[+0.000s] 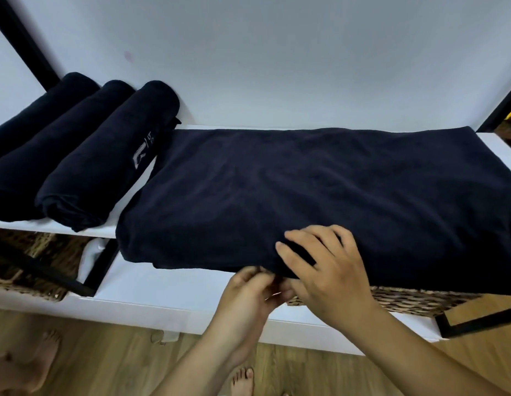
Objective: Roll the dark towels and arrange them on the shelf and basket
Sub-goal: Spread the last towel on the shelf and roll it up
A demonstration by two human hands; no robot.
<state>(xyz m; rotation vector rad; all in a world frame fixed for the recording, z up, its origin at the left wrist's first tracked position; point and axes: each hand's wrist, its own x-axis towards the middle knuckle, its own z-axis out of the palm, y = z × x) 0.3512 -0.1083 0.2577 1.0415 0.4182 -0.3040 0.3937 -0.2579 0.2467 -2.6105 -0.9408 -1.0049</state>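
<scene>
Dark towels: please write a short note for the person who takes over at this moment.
Left hand pinches the front edge of the flat towel; right hand rests flat on it.
It lies spread on the shelf, front edge overhanging.
Three rolled towels lie side by side at the shelf's left.
Done: three rolls.
Left: roll this towel, place it; basket below, inside hidden.

On the shelf (494, 142), three rolls (105, 161) lie side by side at the left. The flat towel (305, 190) lies to their right, its near edge hanging over the shelf's front. The left grip (248, 292) sits just under that edge, the right grip (325, 272) on top of it. Below, the left basket (28, 284) stands under the rolls. The right basket (405, 302) stands under the flat towel, on the lower shelf (162, 290).
</scene>
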